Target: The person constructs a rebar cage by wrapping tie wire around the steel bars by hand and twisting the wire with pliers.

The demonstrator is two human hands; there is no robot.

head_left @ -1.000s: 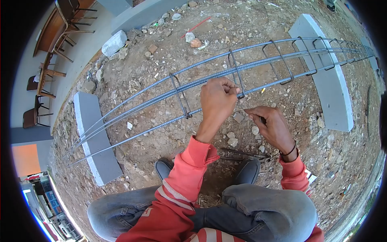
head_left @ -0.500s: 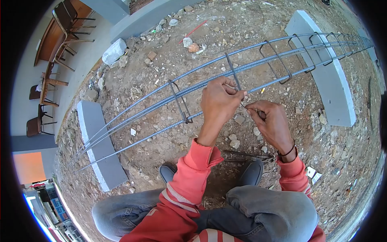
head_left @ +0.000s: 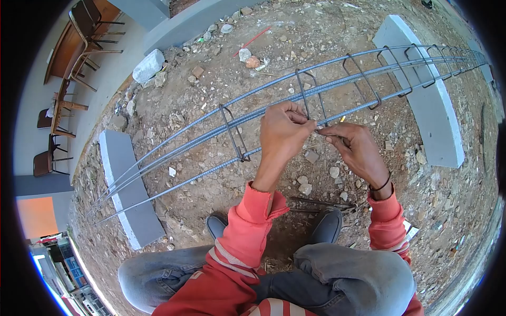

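A cage of long ribbed steel bars (head_left: 211, 122) runs across the view, with square wire stirrups around it. My left hand (head_left: 284, 131) is closed at the near bar, its thumb and fingers pinching the lower corner of a stirrup (head_left: 302, 92). Just right of it, my right hand (head_left: 356, 150) is closed too, thumb and forefinger pinched on a thin tie wire at that same corner. Most of the wire is hidden by the fingertips, which almost touch. Another stirrup (head_left: 232, 131) hangs on the bars to the left.
Two grey concrete blocks, one at left (head_left: 132, 195) and one at right (head_left: 421, 95), lie under the bars. Loose dark rods (head_left: 321, 203) lie on the stony ground between my shoes (head_left: 327, 225). Chairs (head_left: 84, 31) stand on a porch at upper left.
My right hand has shifted slightly up and left, its fingertips now nearer the left thumb. The stirrup between the hands has turned, so more of its far side shows.
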